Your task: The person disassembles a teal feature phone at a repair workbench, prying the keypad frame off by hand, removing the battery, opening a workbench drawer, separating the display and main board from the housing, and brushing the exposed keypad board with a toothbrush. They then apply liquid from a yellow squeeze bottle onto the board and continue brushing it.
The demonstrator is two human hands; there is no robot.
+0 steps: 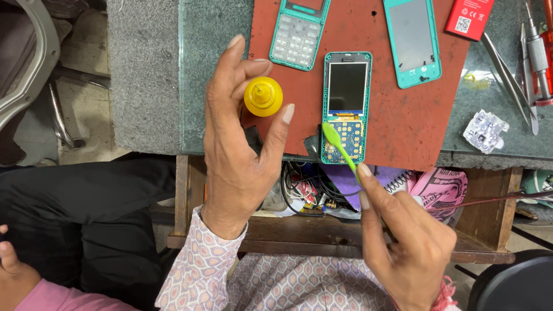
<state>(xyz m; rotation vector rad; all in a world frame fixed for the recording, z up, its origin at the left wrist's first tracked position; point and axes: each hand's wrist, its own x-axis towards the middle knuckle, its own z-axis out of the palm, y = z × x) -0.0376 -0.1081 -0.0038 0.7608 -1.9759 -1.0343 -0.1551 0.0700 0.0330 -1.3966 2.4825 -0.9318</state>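
Note:
My left hand (239,144) grips a small bottle by its yellow cap (263,97), held upright above the table's front edge. My right hand (406,236) holds a green brush (339,147); its head rests on the bare circuit board at the lower end of an opened teal phone (347,106). The phone lies screen up on a red mat (397,115). A teal keypad frame (298,35) and a teal back cover (412,41) lie on the mat behind it.
Tweezers (510,78) and a screwdriver (538,55) lie at the right, with a red battery (469,17) and a clear plastic piece (485,131). An open drawer (322,193) below holds wires and clutter. Another person's hand (11,270) shows at bottom left.

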